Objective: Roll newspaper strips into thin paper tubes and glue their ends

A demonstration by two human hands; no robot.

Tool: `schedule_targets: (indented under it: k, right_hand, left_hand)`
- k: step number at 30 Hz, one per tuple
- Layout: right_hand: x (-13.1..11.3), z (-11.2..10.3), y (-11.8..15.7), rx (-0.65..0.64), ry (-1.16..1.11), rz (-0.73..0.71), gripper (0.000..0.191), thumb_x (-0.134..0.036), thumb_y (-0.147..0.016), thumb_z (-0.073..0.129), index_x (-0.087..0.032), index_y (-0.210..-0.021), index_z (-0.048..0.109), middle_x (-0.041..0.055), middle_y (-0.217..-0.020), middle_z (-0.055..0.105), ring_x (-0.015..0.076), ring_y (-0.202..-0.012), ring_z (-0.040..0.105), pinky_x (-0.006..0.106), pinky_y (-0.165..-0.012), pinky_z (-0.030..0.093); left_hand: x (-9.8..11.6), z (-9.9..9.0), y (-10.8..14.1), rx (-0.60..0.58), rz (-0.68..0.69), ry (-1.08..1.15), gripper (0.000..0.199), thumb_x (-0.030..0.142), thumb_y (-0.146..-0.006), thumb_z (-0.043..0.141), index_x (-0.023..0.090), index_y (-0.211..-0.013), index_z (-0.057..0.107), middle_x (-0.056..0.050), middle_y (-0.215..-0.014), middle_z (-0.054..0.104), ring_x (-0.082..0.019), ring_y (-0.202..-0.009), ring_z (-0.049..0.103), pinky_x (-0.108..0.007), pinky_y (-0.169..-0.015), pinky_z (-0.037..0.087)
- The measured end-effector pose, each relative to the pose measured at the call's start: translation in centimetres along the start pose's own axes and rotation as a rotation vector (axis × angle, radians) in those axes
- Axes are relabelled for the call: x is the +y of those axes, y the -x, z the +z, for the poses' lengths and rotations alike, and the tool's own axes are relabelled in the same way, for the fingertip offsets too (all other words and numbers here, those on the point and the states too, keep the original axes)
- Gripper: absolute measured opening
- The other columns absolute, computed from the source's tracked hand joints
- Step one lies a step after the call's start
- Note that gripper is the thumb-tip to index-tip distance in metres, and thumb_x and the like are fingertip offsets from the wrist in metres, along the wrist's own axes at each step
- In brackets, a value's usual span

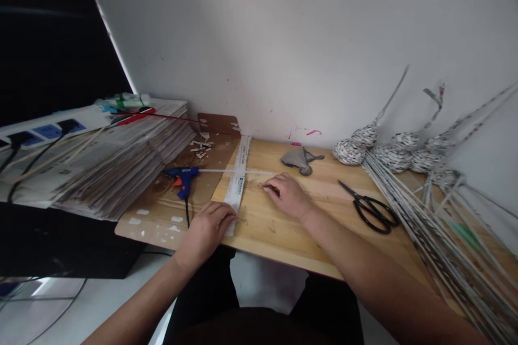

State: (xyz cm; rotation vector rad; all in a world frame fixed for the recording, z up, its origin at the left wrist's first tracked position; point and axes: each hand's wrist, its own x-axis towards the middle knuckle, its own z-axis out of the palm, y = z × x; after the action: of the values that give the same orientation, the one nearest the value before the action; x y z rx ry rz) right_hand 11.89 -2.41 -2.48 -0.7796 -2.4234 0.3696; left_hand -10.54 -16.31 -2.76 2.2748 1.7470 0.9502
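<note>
A long strip of printed newspaper [237, 186] lies lengthwise on the wooden table, from the wall toward the front edge. My left hand [208, 226] is at its near end, fingers curled and pinched together over the strip. To the right of the strip, my right hand [286, 194] hovers low over the wood with thumb and fingers pinched. Whatever may be between those fingertips is too small to make out. A blue glue gun [185, 179] lies left of the strip, and a long whitish glue stick [214, 171] extends from it across the paper toward my right hand.
Black-handled scissors [374, 213] and a grey cloth [298, 160] lie on the table [279, 226]. Woven paper balls [350, 151] and long paper rods [421, 226] occupy the right. Stacked newspapers [157, 145] with a power strip [48, 128] stand left, beside stained cardboard [156, 229].
</note>
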Motion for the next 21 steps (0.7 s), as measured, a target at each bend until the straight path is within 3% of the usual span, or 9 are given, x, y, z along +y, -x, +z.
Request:
schedule_targets:
  k: [4, 8, 10, 12, 14, 17, 19, 21]
  right_hand:
    - [0.2, -0.3, 0.3, 0.018, -0.017, -0.032, 0.017, -0.021, -0.091, 0.054, -0.015, -0.092, 0.07, 0.0091, -0.089, 0.072, 0.02, -0.085, 0.059, 0.035, -0.084, 0.043]
    - [-0.3, 0.0, 0.4, 0.051, -0.122, -0.031, 0.016, -0.021, -0.09, 0.056, -0.017, -0.092, 0.071, 0.0082, -0.09, 0.073, 0.0192, -0.084, 0.061, 0.034, -0.083, 0.045]
    - [-0.9, 0.2, 0.5, 0.044, -0.245, 0.044, 0.017, -0.025, -0.09, 0.057, -0.018, -0.089, 0.072, 0.0063, -0.084, 0.072, 0.0167, -0.077, 0.062, 0.03, -0.075, 0.047]
    - [-1.7, 0.2, 0.6, -0.045, -0.445, 0.194, 0.023, -0.034, -0.09, 0.057, -0.017, -0.086, 0.072, 0.0044, -0.074, 0.07, 0.0131, -0.063, 0.059, 0.026, -0.062, 0.045]
    - [-2.3, 0.2, 0.6, -0.221, -0.712, 0.371, 0.037, -0.048, -0.091, 0.052, -0.015, -0.087, 0.071, 0.0038, -0.069, 0.068, 0.0103, -0.052, 0.055, 0.023, -0.05, 0.041]
    - [-2.8, 0.0, 0.5, -0.447, -1.082, 0.548, 0.056, -0.063, -0.09, 0.043, -0.014, -0.093, 0.069, 0.0062, -0.072, 0.069, 0.0091, -0.046, 0.054, 0.02, -0.039, 0.034]
    - [-2.9, -0.2, 0.5, -0.496, -1.273, 0.586, 0.057, -0.065, -0.089, 0.043, -0.015, -0.1, 0.068, 0.0077, -0.077, 0.071, 0.0109, -0.051, 0.059, 0.02, -0.041, 0.038]
    - [-2.7, -0.5, 0.6, -0.479, -1.417, 0.601, 0.05, -0.06, -0.088, 0.051, -0.016, -0.108, 0.066, 0.008, -0.082, 0.072, 0.0135, -0.06, 0.064, 0.023, -0.052, 0.047]
  left_hand:
    - [-0.1, -0.5, 0.0, -0.066, -0.037, 0.072, 0.019, 0.028, -0.081, 0.068, 0.021, -0.099, 0.064, -0.007, -0.101, 0.068, -0.023, -0.097, 0.062, -0.037, -0.087, 0.048]
    - [-0.2, -0.7, -0.2, -0.098, -0.058, 0.069, 0.005, 0.026, -0.086, 0.061, 0.02, -0.086, 0.062, -0.006, -0.093, 0.067, -0.021, -0.091, 0.062, -0.036, -0.082, 0.048]
    - [0.2, -0.7, -0.2, -0.063, -0.07, 0.053, 0.006, 0.026, -0.089, 0.057, 0.02, -0.086, 0.059, -0.005, -0.091, 0.066, -0.021, -0.088, 0.062, -0.035, -0.08, 0.048]
    - [1.0, -0.8, -0.2, 0.002, -0.088, 0.058, 0.005, 0.026, -0.091, 0.054, 0.021, -0.091, 0.056, -0.005, -0.094, 0.066, -0.02, -0.09, 0.063, -0.035, -0.081, 0.048]
    - [2.3, -0.8, -0.1, 0.057, -0.071, 0.095, 0.003, 0.024, -0.093, 0.051, 0.021, -0.094, 0.051, -0.005, -0.099, 0.066, -0.019, -0.095, 0.063, -0.033, -0.083, 0.048]
    - [4.8, -0.5, 0.2, 0.056, 0.045, 0.18, 0.005, 0.018, -0.094, 0.048, 0.022, -0.097, 0.047, -0.007, -0.107, 0.065, -0.017, -0.098, 0.063, -0.031, -0.085, 0.048]
    - [6.4, 0.0, 0.3, -0.033, 0.151, 0.267, 0.008, 0.015, -0.094, 0.046, 0.022, -0.098, 0.047, -0.007, -0.109, 0.065, -0.017, -0.102, 0.061, -0.031, -0.088, 0.048]
    - [7.9, 0.5, 0.3, -0.205, 0.255, 0.343, 0.007, 0.017, -0.095, 0.046, 0.021, -0.1, 0.049, -0.008, -0.107, 0.065, -0.017, -0.101, 0.06, -0.031, -0.087, 0.047]
